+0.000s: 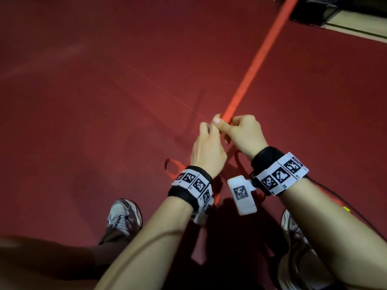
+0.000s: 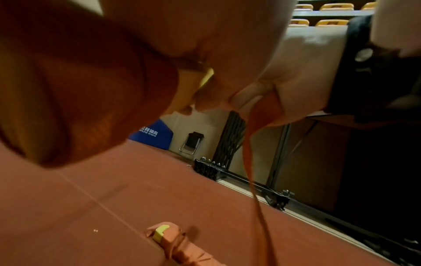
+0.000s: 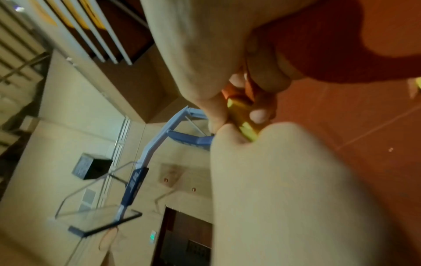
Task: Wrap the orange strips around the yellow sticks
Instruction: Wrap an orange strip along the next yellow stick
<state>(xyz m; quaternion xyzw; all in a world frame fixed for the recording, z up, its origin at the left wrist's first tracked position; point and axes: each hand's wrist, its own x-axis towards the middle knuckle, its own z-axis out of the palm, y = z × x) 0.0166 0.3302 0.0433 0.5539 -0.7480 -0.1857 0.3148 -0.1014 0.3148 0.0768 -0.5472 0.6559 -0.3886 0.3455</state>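
Both hands (image 1: 226, 135) around orange strip (image 1: 261, 53)

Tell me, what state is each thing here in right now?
left hand: grips the yellow stick.
right hand: grips the stick and strip.
yellow stick: held between both hands, partly wrapped.
orange strip: stretched away across the floor.
second stick: on the floor, wrapped.
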